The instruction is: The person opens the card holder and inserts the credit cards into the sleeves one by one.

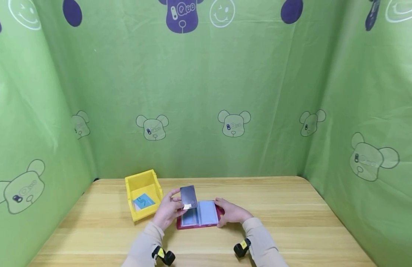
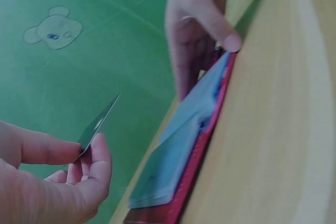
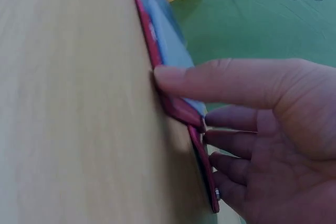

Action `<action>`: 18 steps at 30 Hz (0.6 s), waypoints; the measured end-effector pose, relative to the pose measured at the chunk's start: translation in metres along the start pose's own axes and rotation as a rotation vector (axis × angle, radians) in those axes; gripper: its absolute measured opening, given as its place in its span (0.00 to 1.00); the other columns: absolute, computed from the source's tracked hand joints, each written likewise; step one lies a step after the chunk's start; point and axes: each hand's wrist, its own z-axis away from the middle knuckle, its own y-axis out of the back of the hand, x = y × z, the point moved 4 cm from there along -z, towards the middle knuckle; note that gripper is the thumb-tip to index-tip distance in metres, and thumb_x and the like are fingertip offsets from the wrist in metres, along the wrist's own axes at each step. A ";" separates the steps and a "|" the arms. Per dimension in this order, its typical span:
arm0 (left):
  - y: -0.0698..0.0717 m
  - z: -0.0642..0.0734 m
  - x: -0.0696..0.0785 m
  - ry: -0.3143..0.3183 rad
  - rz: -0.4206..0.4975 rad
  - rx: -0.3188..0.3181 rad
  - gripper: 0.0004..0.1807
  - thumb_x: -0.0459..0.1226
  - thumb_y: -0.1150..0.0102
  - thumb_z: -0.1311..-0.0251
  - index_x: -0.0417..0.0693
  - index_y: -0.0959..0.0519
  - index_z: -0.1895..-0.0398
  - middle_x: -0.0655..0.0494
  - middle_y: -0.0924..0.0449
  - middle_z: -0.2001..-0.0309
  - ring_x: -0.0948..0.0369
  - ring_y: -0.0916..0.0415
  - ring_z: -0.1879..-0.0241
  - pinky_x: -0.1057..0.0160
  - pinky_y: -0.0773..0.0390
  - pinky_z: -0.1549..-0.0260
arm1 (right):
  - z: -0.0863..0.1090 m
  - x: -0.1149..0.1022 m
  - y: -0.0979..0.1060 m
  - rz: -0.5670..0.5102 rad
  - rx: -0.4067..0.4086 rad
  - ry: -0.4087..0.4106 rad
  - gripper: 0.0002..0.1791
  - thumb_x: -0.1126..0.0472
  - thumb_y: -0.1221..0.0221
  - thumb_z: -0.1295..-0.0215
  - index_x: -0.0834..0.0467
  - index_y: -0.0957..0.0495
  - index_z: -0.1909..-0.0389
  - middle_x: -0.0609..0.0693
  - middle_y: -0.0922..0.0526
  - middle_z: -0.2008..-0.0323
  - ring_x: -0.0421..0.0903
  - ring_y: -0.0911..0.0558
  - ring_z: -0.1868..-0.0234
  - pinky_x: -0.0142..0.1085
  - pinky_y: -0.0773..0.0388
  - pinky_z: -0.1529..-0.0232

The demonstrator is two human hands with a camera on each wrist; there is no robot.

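In the head view, the left hand [image 1: 167,211] pinches a dark, rectangular, glossy card [image 1: 188,195] between thumb and fingers, the gap between them no wider than the card. The card is raised over the left part of an open, red-covered card holder with clear bluish plastic sleeves [image 1: 208,212], which lies on the light wood-grain table [image 1: 309,211]. The right hand [image 1: 234,213] spans the holder's right end, thumb at the near edge, fingers at the far one. Left of the holder sits a yellow plastic bin [image 1: 142,178] with a blue card [image 1: 144,200] inside.

In the left wrist view, the card appears nearly edge-on, apart from the sleeves; the right hand's thumb touches the red cover.

In the right wrist view, the right thumb presses the cover's edge, with the other fingers bent beside a strap with a metal snap [image 3: 217,193].
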 end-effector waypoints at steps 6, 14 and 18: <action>-0.010 0.001 -0.008 0.021 0.011 -0.057 0.40 0.17 0.53 0.46 0.39 0.46 0.27 0.46 0.33 0.56 0.58 0.28 0.65 0.59 0.15 0.59 | -0.003 -0.011 0.009 -0.150 0.187 -0.001 0.45 0.61 0.32 0.45 0.63 0.41 0.28 0.65 0.39 0.28 0.67 0.40 0.28 0.62 0.44 0.28; -0.019 0.005 -0.016 0.038 0.009 -0.112 0.43 0.16 0.50 0.48 0.41 0.47 0.26 0.46 0.33 0.55 0.59 0.26 0.66 0.52 0.14 0.56 | -0.008 -0.024 0.002 -0.539 0.246 -0.017 0.36 0.62 0.39 0.37 0.66 0.41 0.30 0.70 0.30 0.37 0.60 0.20 0.46 0.49 0.18 0.45; -0.023 0.007 -0.020 0.048 0.012 -0.140 0.45 0.15 0.48 0.50 0.41 0.47 0.26 0.47 0.31 0.56 0.57 0.25 0.65 0.52 0.14 0.56 | -0.007 -0.027 -0.005 -0.642 0.157 -0.025 0.37 0.68 0.42 0.38 0.70 0.45 0.30 0.72 0.27 0.44 0.50 0.16 0.58 0.46 0.15 0.51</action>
